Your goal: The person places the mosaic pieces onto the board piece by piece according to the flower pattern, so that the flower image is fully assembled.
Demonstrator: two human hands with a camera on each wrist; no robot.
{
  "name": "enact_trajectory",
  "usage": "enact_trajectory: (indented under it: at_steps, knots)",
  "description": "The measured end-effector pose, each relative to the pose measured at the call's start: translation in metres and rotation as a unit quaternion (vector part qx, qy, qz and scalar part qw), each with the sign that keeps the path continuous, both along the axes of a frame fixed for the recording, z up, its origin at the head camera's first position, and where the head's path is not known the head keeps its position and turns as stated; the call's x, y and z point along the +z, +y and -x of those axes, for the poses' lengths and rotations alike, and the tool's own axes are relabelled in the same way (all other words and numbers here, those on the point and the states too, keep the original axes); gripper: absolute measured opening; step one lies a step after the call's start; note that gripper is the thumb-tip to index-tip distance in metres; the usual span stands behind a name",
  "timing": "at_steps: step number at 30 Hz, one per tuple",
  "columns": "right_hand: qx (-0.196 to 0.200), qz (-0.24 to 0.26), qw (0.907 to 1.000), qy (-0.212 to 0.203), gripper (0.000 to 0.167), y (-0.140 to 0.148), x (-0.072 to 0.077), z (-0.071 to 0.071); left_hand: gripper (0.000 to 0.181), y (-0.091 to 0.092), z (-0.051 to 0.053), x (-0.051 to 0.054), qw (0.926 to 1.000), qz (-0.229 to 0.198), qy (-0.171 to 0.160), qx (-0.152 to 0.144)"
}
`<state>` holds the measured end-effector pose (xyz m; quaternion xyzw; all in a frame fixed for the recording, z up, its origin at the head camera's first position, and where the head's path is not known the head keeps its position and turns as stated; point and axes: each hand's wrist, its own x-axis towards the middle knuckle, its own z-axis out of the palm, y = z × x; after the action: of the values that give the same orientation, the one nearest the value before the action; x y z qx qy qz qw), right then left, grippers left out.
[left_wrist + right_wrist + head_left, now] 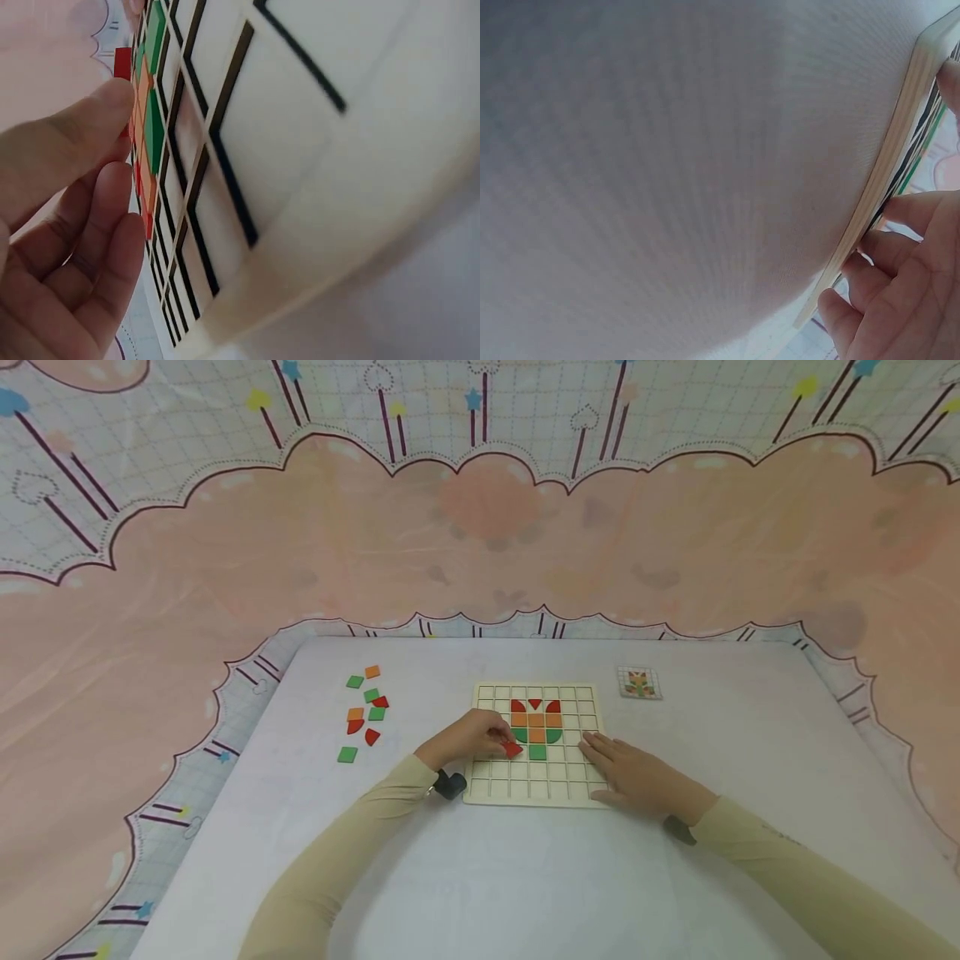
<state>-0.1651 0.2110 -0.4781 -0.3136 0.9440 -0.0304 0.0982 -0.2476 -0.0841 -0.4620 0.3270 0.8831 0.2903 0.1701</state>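
The left hand [474, 735] pinches a red piece [512, 749] between thumb and fingertips, over the left part of the wooden grid board [491, 789]. In the left wrist view that hand [71, 195] holds the red piece [122, 63] beside the board [300, 195]. Red, orange and green pieces fill cells at the board's upper middle, with a green square [537, 752] lowest. The right hand [637, 777] rests with extended fingers on the board's right edge; in the right wrist view its fingers [911, 214] touch the board's side [870, 199].
Several loose green [347, 754], orange [372, 672] and red [372, 737] pieces lie on the white table [480, 877] left of the board, some overlapping. A small card [639, 682] with a coloured pattern lies behind and right of the board. A patterned cloth [480, 552] hangs behind.
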Motion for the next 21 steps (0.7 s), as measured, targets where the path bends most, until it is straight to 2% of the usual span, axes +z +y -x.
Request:
enact_trajectory:
  at_steps: [10,21]
  knots:
    - [0.001,0.001,1.0,-0.001,0.075,0.0,0.0,0.001,0.013,0.009,0.006,-0.013,0.9986,0.021,0.034,-0.035]
    - [0.008,0.005,0.9999,0.007,0.074,0.001,0.001,0.0,0.014,0.011,0.008,-0.011,0.9985,0.037,0.016,-0.036]
